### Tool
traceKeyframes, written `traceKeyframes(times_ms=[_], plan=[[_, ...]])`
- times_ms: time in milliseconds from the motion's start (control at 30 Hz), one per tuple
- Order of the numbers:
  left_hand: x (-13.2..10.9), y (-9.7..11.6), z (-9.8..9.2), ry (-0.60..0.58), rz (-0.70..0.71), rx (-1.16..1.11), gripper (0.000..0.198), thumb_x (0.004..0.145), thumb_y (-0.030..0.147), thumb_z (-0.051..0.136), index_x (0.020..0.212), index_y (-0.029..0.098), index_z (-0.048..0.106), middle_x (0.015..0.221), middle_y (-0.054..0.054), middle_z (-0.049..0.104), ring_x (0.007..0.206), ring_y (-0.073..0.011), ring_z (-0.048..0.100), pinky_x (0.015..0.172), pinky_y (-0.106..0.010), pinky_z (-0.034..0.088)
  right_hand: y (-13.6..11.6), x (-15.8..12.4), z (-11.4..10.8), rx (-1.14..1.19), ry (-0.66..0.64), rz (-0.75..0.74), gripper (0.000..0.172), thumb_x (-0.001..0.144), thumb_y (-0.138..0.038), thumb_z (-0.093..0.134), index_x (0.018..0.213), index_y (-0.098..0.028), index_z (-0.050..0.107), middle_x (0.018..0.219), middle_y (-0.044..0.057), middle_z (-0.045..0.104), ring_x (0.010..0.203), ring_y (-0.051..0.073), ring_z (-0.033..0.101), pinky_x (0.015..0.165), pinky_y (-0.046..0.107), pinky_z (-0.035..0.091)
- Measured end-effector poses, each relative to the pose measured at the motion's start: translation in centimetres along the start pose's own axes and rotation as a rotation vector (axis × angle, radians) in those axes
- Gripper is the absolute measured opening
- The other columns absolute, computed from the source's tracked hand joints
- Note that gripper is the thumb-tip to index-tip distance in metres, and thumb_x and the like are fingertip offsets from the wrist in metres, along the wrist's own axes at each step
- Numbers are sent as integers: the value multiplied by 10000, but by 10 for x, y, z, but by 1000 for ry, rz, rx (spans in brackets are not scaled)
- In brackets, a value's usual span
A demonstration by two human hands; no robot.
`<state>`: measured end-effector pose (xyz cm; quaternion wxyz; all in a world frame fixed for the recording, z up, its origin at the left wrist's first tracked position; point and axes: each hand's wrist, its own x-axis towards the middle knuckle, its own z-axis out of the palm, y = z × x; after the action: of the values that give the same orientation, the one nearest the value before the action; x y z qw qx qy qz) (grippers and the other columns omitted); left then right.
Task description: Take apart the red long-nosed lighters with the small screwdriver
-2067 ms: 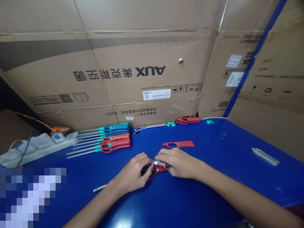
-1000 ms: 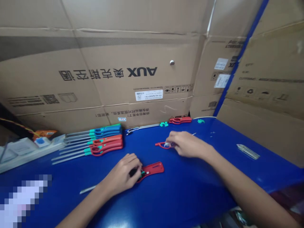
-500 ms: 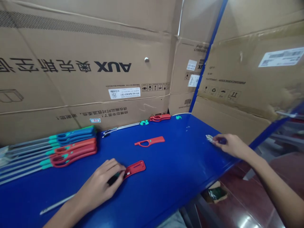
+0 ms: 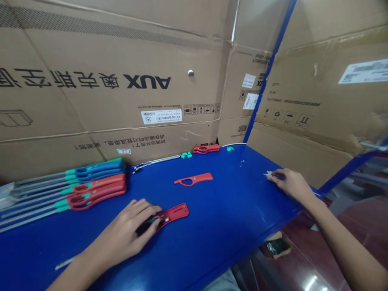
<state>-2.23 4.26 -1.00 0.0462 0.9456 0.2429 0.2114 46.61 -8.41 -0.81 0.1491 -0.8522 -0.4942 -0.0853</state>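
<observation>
Right hand [image 4: 291,184]: moved since the earliest view, from beside the left hand [image 4: 129,228] to the right end of the table [image 4: 212,234]; fingers drawn together around a dark object [image 4: 280,176], tips at a clear piece [image 4: 268,174]; whether that piece is pinched, cannot tell.
Left hand: thumb and fingertips curled inward, gripping the red half-shell [image 4: 181,211] over its dark inner parts [image 4: 145,226].
Red half-shell, position: low at the table, touching the left hand, broad end projecting past its fingertips toward the right; white tip [image 4: 166,220] visible inside; well apart from the right hand.
Red half-shell, handling: judged light, stiff, smooth, somewhat slippery; inner parts probably delicate and apt to shift if tilted.
Red half-shell, best hold: outer rim, near the broad end.
Second red shell [image 4: 203,178]: between the hands, farther back, touched by neither.
Long-nosed lighters [image 4: 100,190]: stacked beyond the left hand.
</observation>
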Motion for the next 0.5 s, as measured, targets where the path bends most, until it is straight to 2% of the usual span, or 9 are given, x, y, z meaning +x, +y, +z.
traceKeyframes(times_ms=[67,133,233,333,400,500], plan=[[-2,-4,-12,-76,-14,-3,218,848,263,530,1043,245,625,986,-35,685,903,-210,633,856,-336,479,-16,-1,-6,98,39,-45,312,820,-478,544,825,-209,702,883,109,733,816,296,678,719,385,511],[-4,-7,-25,-157,-69,-19,229,778,228,544,995,239,616,962,-28,670,859,-203,630,783,-304,487,-43,-3,-14,219,46,-135,289,819,-480,552,797,-228,694,872,85,736,810,271,674,749,377,510],[-6,-8,-39,-295,-211,-27,221,672,192,565,886,237,593,891,-8,646,761,-188,610,674,-272,465,-102,-7,-29,387,-109,-375,252,825,-447,572,814,-230,699,879,56,730,804,233,665,754,342,504],[-7,-8,-43,-390,-290,-38,181,638,171,556,806,236,574,828,7,630,705,-180,582,618,-260,426,-171,-11,-40,452,-279,-637,214,855,-391,577,872,-222,707,870,42,716,763,192,642,714,303,484],[-6,-9,-41,-398,-299,-54,139,675,172,543,793,236,581,786,10,622,687,-176,568,604,-257,408,-215,-15,-40,466,-371,-786,191,863,-343,590,928,-211,712,907,49,705,767,175,629,693,281,465],[-5,-10,-37,-375,-268,-83,116,760,186,520,813,234,612,761,5,617,685,-172,567,613,-256,402,-266,-23,-27,392,-490,-994,181,814,-308,677,950,-197,721,969,68,697,854,195,627,722,280,442]])
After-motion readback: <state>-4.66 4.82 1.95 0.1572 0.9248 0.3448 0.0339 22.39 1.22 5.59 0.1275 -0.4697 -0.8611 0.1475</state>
